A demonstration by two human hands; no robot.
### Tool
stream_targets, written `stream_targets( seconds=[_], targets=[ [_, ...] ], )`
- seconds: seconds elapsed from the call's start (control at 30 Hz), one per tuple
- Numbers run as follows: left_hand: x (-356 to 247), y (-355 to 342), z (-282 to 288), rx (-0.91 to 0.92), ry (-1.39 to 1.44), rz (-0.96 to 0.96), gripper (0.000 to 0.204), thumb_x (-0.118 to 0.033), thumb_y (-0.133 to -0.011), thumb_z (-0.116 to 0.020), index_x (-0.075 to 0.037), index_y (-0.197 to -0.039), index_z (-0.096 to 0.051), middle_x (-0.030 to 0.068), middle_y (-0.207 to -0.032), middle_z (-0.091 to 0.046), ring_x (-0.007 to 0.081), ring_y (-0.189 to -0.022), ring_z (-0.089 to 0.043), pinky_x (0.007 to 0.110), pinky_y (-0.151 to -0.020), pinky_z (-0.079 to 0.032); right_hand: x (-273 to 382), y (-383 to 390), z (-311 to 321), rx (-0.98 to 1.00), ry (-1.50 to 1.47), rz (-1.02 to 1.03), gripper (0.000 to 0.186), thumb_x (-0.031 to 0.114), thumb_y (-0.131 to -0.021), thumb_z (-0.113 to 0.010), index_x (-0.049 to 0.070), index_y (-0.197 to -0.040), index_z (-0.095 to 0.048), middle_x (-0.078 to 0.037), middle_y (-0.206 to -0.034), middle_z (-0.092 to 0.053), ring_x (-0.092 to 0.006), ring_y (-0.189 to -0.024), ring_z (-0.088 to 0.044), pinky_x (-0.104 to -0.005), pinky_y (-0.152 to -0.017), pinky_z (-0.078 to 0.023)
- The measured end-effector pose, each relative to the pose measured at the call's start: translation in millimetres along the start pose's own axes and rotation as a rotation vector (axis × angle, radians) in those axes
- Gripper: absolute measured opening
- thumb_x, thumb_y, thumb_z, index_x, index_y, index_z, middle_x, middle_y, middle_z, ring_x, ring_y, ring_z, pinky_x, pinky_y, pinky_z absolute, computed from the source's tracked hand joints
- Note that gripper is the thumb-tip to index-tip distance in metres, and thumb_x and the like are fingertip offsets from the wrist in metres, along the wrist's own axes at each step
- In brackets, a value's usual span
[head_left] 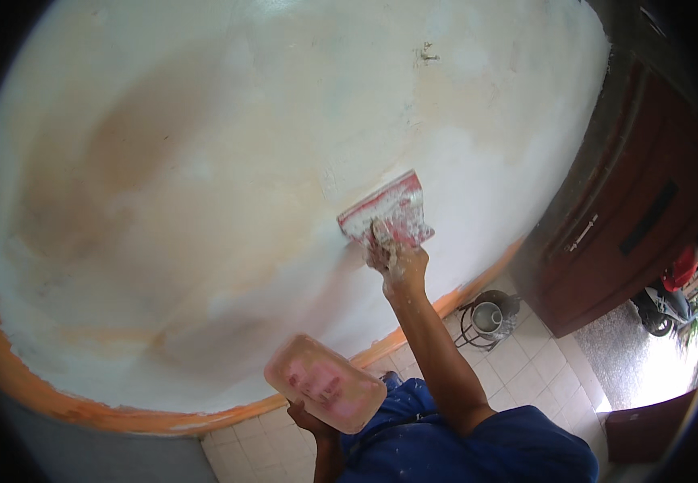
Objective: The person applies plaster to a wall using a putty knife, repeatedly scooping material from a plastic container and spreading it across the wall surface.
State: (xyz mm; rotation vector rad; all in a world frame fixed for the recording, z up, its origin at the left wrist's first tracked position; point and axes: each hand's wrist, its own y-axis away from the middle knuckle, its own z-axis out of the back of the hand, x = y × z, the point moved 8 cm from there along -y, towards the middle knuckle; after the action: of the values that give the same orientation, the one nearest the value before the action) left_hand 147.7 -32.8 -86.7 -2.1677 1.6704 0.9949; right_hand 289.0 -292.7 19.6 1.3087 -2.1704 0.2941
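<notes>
Right grip (397, 256) is clamped on a wide spatula (399, 208), held at the pale, patchy wall (268, 161); edge contact hard to tell. Flared blade, reddish-pink, heavily smeared white, redder strip along the far edge. Left grip (307, 417) is closed on the lower-left edge of a pinkish rounded-rectangular tray (362, 396), deeper pink blotches mid-face, beside the blue clothing (518, 451).

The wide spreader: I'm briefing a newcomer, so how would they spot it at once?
Find the big, patchy white wall. In front of it, the right hand holds the spreader. It is red, smeared white and flares to a straight edge, unlike the rounded pinkish slab in the left hand.
</notes>
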Motion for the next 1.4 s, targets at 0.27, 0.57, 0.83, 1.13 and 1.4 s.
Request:
stream_targets(
  seconds=[0.27,0.57,0.83,1.13,1.4],
  targets=[
    [2,0,-8,0.102,-0.066,-0.035,0.042,-0.024,-0.088,-0.039,0.0,-0.121,-0.046,0.017,-0.103,-0.059,0.0301,-0.086,-0.063,0.042,-0.07,-0.059,70,16,-19,0.151,0.05,0.245,0.032,0.005,-0.086,-0.059,-0.006,-0.116,-0.054,-0.012,-0.101,-0.065,-0.0183,-0.079,-0.063,-0.0317,-0.063,-0.052],
    [6,-1,-6,0.098,-0.28,-0.077,0.042,-0.024,-0.088,-0.039,0.002,-0.121,-0.046,0.0174,-0.104,-0.059,0.029,-0.087,-0.063,0.041,-0.071,-0.059,40,-34,-32,0.056,-0.079,0.014,0.023,0.005,-0.087,-0.056,-0.003,-0.109,-0.06,-0.007,-0.09,-0.063,-0.0164,-0.072,-0.058,-0.0317,-0.063,-0.051],
    [11,-2,-12,0.153,-0.151,0.012,0.051,-0.034,-0.082,-0.041,-0.007,-0.126,-0.043,0.0151,-0.11,-0.055,0.0315,-0.098,-0.059,0.047,-0.078,-0.056,42,1,24,0.108,0.122,0.067,0.029,0.007,-0.087,-0.057,-0.007,-0.113,-0.055,-0.011,-0.097,-0.064,-0.0163,-0.072,-0.059,-0.028,-0.055,-0.046],
    [17,5,-10,0.15,-0.142,0.069,0.051,-0.036,-0.081,-0.041,-0.009,-0.124,-0.044,0.0132,-0.112,-0.054,0.0307,-0.101,-0.057,0.046,-0.081,-0.054,96,-23,-53,0.216,0.139,0.235,0.031,0.01,-0.085,-0.064,-0.007,-0.11,-0.057,-0.009,-0.096,-0.064,-0.0143,-0.07,-0.058,-0.0272,-0.054,-0.045],
    [15,3,-1,0.059,-0.038,0.06,0.049,-0.033,-0.082,-0.039,-0.007,-0.123,-0.044,0.0148,-0.112,-0.054,0.0339,-0.099,-0.058,0.048,-0.08,-0.054,14,-6,59,-0.019,0.168,-0.034,0.023,0.007,-0.084,-0.063,-0.005,-0.104,-0.059,-0.01,-0.089,-0.063,-0.0128,-0.06,-0.053,-0.0266,-0.046,-0.039]
  ],
)
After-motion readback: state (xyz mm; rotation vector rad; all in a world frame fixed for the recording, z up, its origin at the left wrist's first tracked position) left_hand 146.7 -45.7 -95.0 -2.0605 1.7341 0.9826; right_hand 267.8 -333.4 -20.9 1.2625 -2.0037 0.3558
